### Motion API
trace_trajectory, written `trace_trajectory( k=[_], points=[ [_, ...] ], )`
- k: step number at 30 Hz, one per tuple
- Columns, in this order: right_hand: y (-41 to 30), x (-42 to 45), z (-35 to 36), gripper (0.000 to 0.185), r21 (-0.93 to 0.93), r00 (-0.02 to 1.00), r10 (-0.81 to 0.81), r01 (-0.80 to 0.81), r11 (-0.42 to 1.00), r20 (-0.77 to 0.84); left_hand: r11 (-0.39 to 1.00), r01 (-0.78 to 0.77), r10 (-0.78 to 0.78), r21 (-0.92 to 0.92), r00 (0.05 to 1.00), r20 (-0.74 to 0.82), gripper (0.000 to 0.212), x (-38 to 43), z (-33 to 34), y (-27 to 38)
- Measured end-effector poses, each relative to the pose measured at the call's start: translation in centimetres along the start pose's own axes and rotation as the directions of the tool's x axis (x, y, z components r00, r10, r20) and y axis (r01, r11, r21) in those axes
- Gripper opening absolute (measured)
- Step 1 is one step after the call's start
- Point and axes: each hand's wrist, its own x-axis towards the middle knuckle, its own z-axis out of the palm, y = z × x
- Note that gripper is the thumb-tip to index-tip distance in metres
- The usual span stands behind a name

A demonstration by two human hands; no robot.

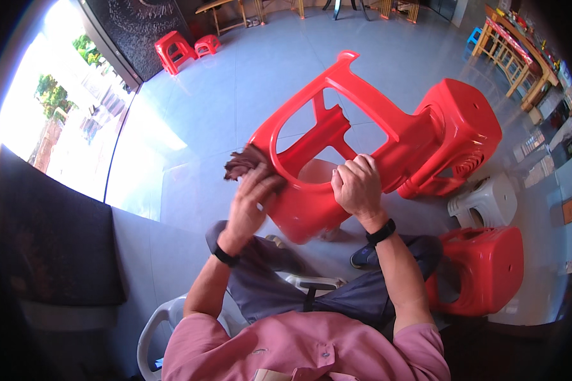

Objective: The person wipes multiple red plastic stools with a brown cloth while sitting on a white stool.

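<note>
A red plastic stool point(310, 202) lies tilted in front of me, its legs pointing away and an oval opening facing up. My right hand point(359, 188) grips the rim of that opening. At the stool's near left edge, my left hand point(255, 200) presses a dark brown cloth point(248, 163) against the plastic; the hand is slightly blurred. The stool's far right part touches or overlaps another red stool point(472, 114). Something pale, partly hidden, shows through and below the opening.
A white stool point(498, 202) and another red stool point(500, 271) lie to my right. Two red stools point(174, 47) stand by the dark wall panel. A wooden table point(524, 52) holding many items is at the far right. A white chair arm point(148, 333) is at lower left.
</note>
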Motion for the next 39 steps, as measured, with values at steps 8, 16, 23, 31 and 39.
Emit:
trace_trajectory(
  k=[8,16,23,31,39],
  points=[
    [-0.4,0.2,-0.1,0.021,0.013,0.999,-0.037,0.037,0.999,-0.030,0.971,0.115,-0.133,-0.211,0.988,-0.073,0.033,4.4,-0.1,-7.0],
    [-0.4,0.4,0.3,0.023,-0.037,0.999,0.044,-0.044,0.998,-0.012,0.990,0.139,-0.140,-0.020,0.978,-0.156,0.032,5.1,0.5,-4.8],
    [-0.3,0.4,0.4,0.022,-0.039,1.000,-0.010,0.011,0.999,0.008,0.974,-0.224,0.222,0.020,0.973,0.069,0.039,2.0,2.0,4.4],
    [-1.0,0.1,-0.3,0.019,-0.027,1.000,-0.028,0.028,0.999,0.007,0.975,-0.180,0.143,0.128,0.955,0.260,0.025,13.5,-1.7,-7.0],
    [-1.7,0.2,0.1,0.022,0.021,0.998,-0.036,0.037,0.999,-0.051,0.947,-0.305,0.285,0.104,0.942,0.175,0.020,26.0,3.2,-2.1]
  ],
)
